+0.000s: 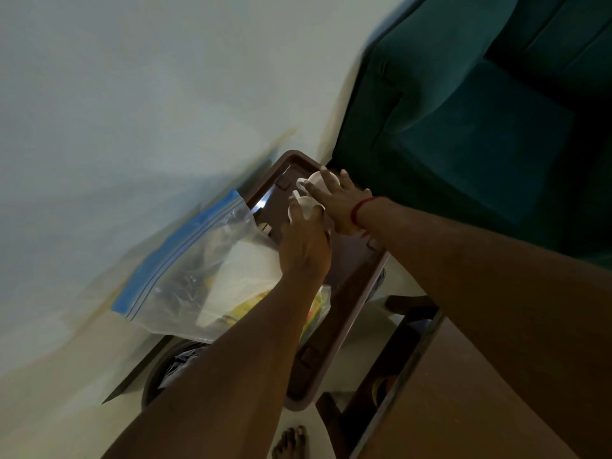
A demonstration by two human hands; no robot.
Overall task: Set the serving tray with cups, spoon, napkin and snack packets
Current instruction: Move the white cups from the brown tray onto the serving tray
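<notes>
Fingers of the left hand (303, 246) are curled around a small white cup (302, 207), and the right hand (341, 202) lies with spread fingers over a second white cup (316, 181) and seems to hold it from above, though the grip itself is hidden. Both cups sit close together, nearly touching, at the far end of the brown serving tray (347, 293), near its raised rim and rounded corner. Most of the tray floor behind the hands is bare, so room is open there. A clear zip bag (198, 270) with a blue strip overlaps the left edge of the tray; inside are something white and yellow packets, blurred. A teal sofa (463, 120) stands just beside the far right corner. A red thread (359, 210) circles the right wrist.
</notes>
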